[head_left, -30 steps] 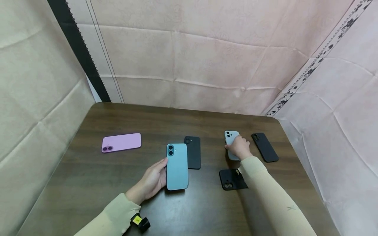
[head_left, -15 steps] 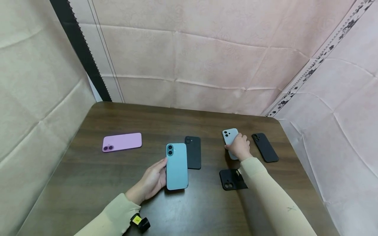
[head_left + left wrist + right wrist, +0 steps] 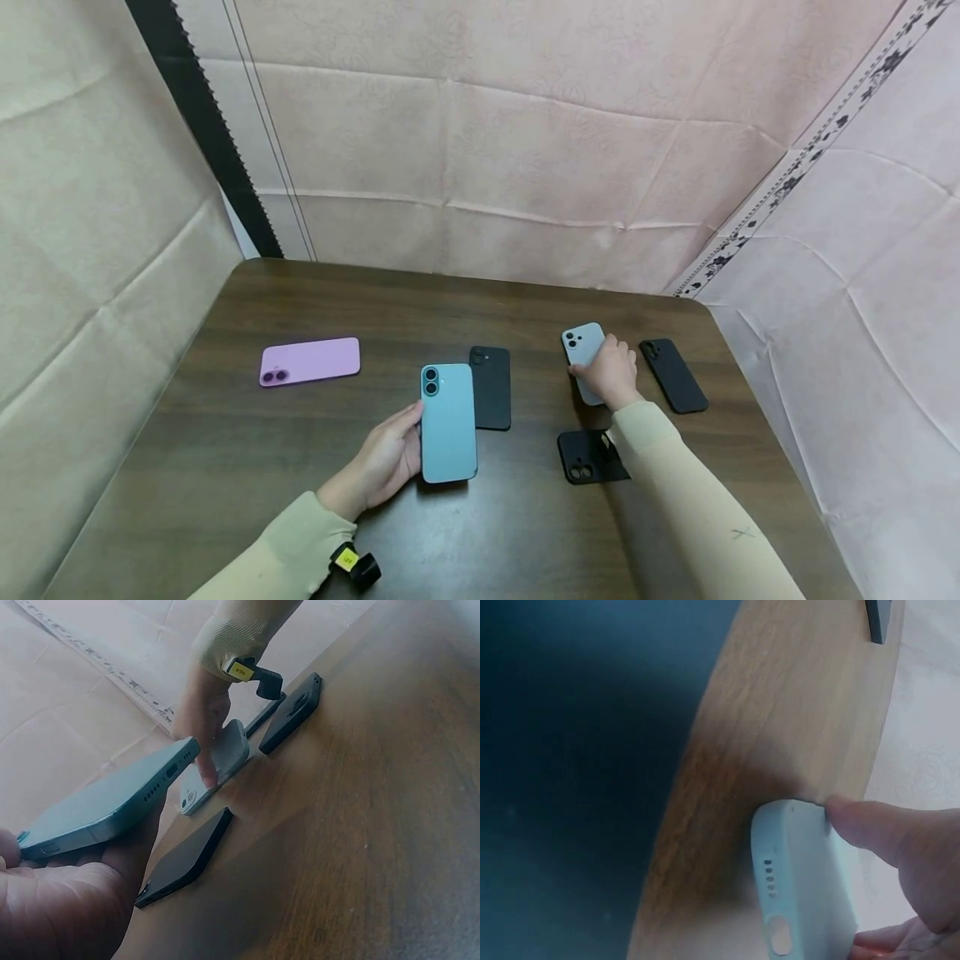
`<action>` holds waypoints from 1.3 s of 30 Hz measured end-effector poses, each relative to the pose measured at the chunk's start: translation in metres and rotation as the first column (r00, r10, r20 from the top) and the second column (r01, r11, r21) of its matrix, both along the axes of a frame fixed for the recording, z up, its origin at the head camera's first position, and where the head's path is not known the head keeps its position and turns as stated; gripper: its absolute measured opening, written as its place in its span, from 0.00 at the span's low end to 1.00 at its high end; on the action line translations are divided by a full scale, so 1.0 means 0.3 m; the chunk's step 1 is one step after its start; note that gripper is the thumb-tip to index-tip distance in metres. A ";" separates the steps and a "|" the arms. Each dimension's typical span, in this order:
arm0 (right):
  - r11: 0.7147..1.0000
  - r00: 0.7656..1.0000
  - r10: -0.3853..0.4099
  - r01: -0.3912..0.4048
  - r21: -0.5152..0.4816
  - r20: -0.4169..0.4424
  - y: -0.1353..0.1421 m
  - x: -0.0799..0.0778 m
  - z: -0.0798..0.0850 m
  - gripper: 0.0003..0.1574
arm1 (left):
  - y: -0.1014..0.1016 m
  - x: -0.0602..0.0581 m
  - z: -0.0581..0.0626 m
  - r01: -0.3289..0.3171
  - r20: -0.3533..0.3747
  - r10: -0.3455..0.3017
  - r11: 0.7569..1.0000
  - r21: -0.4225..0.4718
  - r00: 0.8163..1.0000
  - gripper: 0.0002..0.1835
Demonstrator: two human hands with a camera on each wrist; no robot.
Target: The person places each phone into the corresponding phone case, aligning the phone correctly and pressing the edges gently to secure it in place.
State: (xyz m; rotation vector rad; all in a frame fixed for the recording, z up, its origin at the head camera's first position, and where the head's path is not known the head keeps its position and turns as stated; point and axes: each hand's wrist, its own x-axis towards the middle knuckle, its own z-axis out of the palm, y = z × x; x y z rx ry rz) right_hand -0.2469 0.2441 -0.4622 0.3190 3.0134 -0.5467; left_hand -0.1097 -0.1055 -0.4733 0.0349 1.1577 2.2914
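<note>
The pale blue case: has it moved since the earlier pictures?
Yes, slightly. In the head view, the upper end of the pale blue case appears nearer the far edge of the table and further left.

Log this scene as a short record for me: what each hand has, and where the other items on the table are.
Left hand: holds teal phone above the table
Right hand: grips pale blue item by its edges
Far left: purple phone, lenses up
Center: dark slab, partly overlapped by teal phone in head view
Far right: black slab
Near right sleeve: black piece, partly covered
Unclear: which dark pieces are phones or cases
</note>
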 end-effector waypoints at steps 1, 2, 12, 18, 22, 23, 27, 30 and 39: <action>1.000 1.000 -0.002 0.002 -0.008 -0.010 0.001 -0.001 -0.001 0.55 | 0.000 0.001 0.001 0.003 -0.004 -0.003 1.000 -0.002 1.000 0.31; 1.000 1.000 -0.005 0.004 -0.018 -0.021 0.003 -0.003 -0.001 0.53 | 0.001 0.002 0.001 0.007 -0.008 -0.007 1.000 -0.005 1.000 0.31; 0.990 0.996 -0.020 0.009 -0.141 -0.082 0.010 -0.011 0.010 0.35 | 0.011 0.008 -0.003 0.024 -0.013 -0.024 1.000 -0.012 1.000 0.30; 0.984 0.989 0.001 -0.029 -0.178 -0.151 0.011 -0.013 0.019 0.28 | 0.013 0.005 -0.002 0.023 -0.019 -0.023 1.000 -0.008 1.000 0.31; 0.977 0.987 0.012 -0.047 -0.209 -0.163 0.018 -0.013 0.022 0.27 | 0.014 0.003 -0.002 0.008 -0.005 -0.008 1.000 -0.014 1.000 0.31; 0.974 0.987 0.015 -0.051 -0.221 -0.162 0.020 -0.014 0.022 0.26 | 0.014 0.002 -0.002 0.005 -0.008 -0.005 1.000 -0.015 1.000 0.31; 0.957 0.990 0.009 -0.049 -0.286 -0.139 0.024 -0.015 0.024 0.26 | 0.015 -0.001 -0.002 -0.014 -0.003 0.014 1.000 -0.014 1.000 0.30; 0.943 0.993 0.000 -0.040 -0.331 -0.120 0.020 -0.014 0.029 0.26 | 0.015 -0.003 -0.001 -0.020 -0.009 0.020 1.000 -0.010 1.000 0.28; 0.889 0.996 0.018 -0.054 -0.456 -0.082 -0.040 0.014 0.072 0.27 | 0.016 -0.009 -0.004 -0.077 -0.015 0.075 0.992 -0.097 0.997 0.30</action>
